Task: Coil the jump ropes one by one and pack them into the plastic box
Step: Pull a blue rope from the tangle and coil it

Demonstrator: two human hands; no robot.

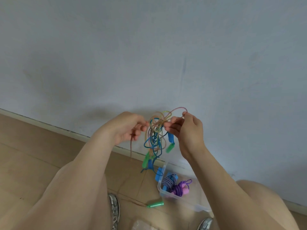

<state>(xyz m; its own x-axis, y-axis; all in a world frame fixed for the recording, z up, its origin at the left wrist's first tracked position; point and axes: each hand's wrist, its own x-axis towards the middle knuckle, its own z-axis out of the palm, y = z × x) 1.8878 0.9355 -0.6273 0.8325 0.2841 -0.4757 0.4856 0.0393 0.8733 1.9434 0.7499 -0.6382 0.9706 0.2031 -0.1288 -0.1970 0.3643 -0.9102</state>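
A tangle of thin jump ropes (155, 135), translucent pink-yellow and blue strands with green and blue handles, hangs in the air in front of the wall. My left hand (127, 128) pinches strands on the tangle's left side, and one strand trails down from it toward the floor. My right hand (186, 128) pinches a pink loop at the upper right. Below, the clear plastic box (162, 190) on the floor holds a coiled purple rope with pink handles (180, 189) and a blue-white braided rope (168, 180).
A green handle (155, 205) lies on the tan tile floor left of the box. My two shoes (114, 209) stand at the bottom edge. A grey-blue wall with a pale skirting board (49, 126) runs behind everything.
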